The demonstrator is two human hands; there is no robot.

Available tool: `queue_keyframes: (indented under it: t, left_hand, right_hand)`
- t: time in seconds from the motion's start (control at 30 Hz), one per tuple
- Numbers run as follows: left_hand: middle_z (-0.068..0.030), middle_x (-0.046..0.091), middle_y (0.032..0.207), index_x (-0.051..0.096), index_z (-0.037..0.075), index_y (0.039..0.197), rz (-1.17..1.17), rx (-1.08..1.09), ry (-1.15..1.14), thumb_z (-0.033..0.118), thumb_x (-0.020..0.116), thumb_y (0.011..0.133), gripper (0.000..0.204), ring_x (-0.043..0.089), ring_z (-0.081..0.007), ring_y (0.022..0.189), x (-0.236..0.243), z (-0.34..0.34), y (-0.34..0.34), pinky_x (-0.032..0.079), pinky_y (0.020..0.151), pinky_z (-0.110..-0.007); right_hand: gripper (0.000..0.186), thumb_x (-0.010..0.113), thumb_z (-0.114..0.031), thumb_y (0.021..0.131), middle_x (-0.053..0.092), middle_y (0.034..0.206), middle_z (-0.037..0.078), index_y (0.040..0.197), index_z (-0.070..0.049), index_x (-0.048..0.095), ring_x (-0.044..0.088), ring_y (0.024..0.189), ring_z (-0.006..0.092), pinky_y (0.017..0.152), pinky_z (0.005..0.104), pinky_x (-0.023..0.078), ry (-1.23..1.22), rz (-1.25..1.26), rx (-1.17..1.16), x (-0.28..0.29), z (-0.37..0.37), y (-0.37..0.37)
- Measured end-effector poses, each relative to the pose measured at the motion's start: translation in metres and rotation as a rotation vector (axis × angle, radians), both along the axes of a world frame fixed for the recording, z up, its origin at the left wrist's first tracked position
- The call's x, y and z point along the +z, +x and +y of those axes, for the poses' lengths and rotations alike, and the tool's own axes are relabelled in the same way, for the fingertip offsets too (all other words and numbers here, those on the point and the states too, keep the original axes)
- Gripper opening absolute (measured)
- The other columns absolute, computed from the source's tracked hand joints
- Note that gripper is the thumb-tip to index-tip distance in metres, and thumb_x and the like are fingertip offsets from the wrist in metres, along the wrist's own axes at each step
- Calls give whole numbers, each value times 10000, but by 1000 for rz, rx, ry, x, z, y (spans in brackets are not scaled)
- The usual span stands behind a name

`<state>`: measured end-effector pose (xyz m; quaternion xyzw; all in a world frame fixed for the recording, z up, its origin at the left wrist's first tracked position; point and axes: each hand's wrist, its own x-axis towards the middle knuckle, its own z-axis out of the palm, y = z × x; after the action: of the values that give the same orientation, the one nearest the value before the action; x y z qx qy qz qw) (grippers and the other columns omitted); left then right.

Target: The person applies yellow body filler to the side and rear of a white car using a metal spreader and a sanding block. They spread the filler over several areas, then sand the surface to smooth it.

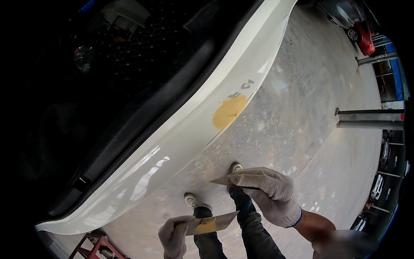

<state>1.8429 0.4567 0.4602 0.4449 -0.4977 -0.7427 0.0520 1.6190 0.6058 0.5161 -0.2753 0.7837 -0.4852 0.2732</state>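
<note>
My left hand (173, 236), in a pale knitted glove, grips one end of a flat metal plate (224, 220) that carries a smear of yellow filler putty (206, 225). In my right hand (276, 194), gloved the same way with a blue-edged cuff, is a thin putty spreader (221, 181) whose pointed end faces left. Both hands are closed and stay apart from the white car sill (181, 134). A yellow putty patch (229, 112) covers part of that sill, with small grey sanded spots (246, 85) just beyond it.
The car's dark interior (129, 86) fills the left side, behind a black sill trim (142, 142). A dark red metal frame (97, 246) stands at lower left. On the right, grey posts (371, 115) rise from the concrete floor (302, 86); several parked cars stand farther off. My shoes (194, 200) are below.
</note>
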Motion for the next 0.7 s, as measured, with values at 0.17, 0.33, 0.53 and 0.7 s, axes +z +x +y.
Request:
queue_keyframes:
  t: [0.17, 0.33, 0.53, 0.7]
  left_hand:
    - [-96, 729, 843, 676, -58, 928, 136, -112, -204, -36, 549, 867, 142, 555, -55, 660, 16, -20, -55, 463, 625, -214]
    - [-75, 618, 884, 624, -75, 958, 46, 124, -114, 31, 458, 919, 201, 532, -84, 795, 37, -37, -72, 468, 795, -257]
    - [-84, 629, 874, 624, -98, 990, 50, 21, -102, 12, 464, 911, 209, 572, -106, 799, 27, -30, -60, 495, 797, -268]
    - [-117, 651, 903, 624, -114, 1010, 16, 62, 13, -14, 469, 904, 214, 624, -142, 826, 8, -4, -61, 519, 799, -283]
  right_hand:
    - [266, 653, -84, 933, 712, 1149, 146, 1189, -22, 687, 679, 1095, 231, 919, 358, 562, -172, -545, 113, -2, 27, 16]
    - [296, 699, -48, 823, 721, 1018, 29, 1101, -142, 729, 681, 957, 220, 838, 364, 544, 227, 344, 302, -8, 32, -11]
    - [366, 714, -109, 714, 675, 1120, -18, 1077, -155, 741, 565, 1121, 177, 966, 337, 470, 212, 1145, 407, -7, 9, -81]
    - [327, 700, -147, 727, 672, 1157, -7, 1049, -153, 759, 563, 1141, 183, 983, 341, 474, 132, 1248, 554, -34, -20, -121]
